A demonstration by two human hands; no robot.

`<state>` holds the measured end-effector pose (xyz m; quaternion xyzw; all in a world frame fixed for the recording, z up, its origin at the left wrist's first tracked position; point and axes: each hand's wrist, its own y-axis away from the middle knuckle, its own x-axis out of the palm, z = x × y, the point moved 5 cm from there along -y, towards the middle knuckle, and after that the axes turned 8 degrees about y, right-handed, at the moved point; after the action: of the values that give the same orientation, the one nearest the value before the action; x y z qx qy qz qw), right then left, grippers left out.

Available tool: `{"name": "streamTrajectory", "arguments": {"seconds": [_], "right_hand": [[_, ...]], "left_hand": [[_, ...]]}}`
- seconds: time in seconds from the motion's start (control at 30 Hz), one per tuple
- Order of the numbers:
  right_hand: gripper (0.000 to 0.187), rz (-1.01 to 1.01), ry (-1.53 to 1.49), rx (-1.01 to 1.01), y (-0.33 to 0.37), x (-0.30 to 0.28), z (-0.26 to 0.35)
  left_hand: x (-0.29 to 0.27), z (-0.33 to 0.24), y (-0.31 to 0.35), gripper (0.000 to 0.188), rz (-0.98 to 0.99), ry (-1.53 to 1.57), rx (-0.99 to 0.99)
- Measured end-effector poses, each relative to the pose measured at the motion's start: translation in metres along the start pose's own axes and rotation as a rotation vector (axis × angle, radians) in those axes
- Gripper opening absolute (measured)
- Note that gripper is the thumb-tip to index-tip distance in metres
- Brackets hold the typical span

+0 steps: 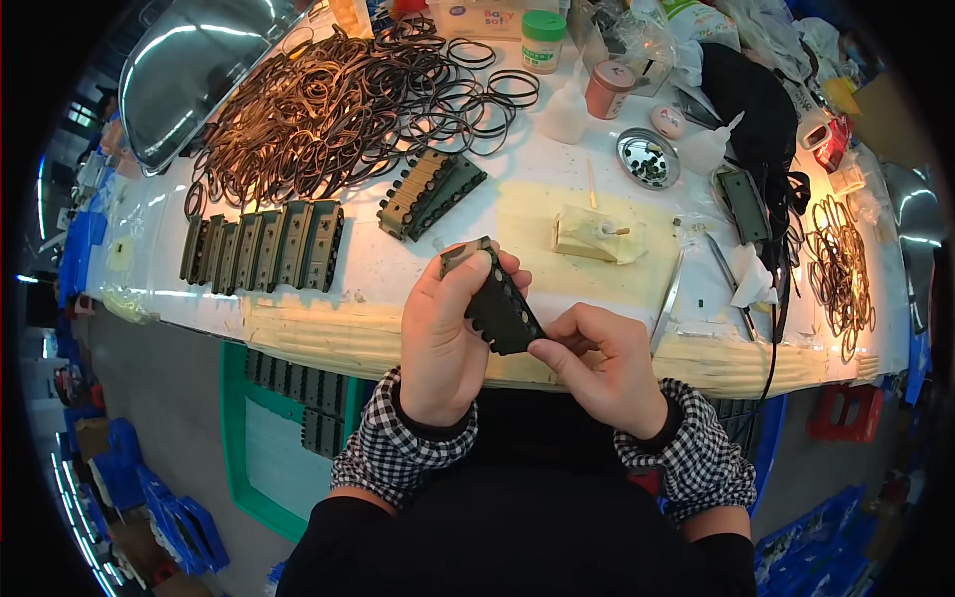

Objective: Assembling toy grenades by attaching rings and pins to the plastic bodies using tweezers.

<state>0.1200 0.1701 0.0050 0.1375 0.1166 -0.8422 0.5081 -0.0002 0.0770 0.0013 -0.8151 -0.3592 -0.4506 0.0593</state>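
Over the table's front edge, my left hand (438, 333) grips a dark green toy tank hull (505, 316) with a row of wheels along its side. Its thumb lies across the upper end and the fingers wrap behind. My right hand (612, 363) has thumb and forefinger pinched at the hull's lower right corner; whether a small part sits between them is hidden. Beyond my left hand, two more hulls (453, 199) lean together, one covered in tan strips. Further left stands a row of similar green hulls (267, 247).
A big heap of dark rubber loops (318, 109) covers the back left. At right are a round dish of small dark parts (648, 159), tweezers (668, 298), a paper-covered block (597, 237) and more loops (839, 279). A green crate (236, 438) stands below the table.
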Motion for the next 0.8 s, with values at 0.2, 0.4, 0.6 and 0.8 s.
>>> {"name": "streamTrajectory", "arguments": {"seconds": [0.2,0.4,0.6,0.8], "right_hand": [[0.014,-0.02,0.058,-0.032,0.0,0.002,0.001],[0.014,-0.02,0.12,-0.061,-0.002,0.001,0.003],[0.015,-0.169,0.053,-0.146,-0.009,-0.019,0.027],[0.013,-0.196,-0.104,-0.126,-0.012,-0.019,0.027]], "left_hand": [[0.008,-0.005,0.004,0.015,0.079,-0.123,0.108],[0.01,-0.006,0.006,0.008,0.196,-0.187,0.2],[0.021,-0.008,0.013,0.013,0.315,-0.528,0.403],[0.025,-0.005,0.015,0.014,0.364,-0.701,0.441]]}}
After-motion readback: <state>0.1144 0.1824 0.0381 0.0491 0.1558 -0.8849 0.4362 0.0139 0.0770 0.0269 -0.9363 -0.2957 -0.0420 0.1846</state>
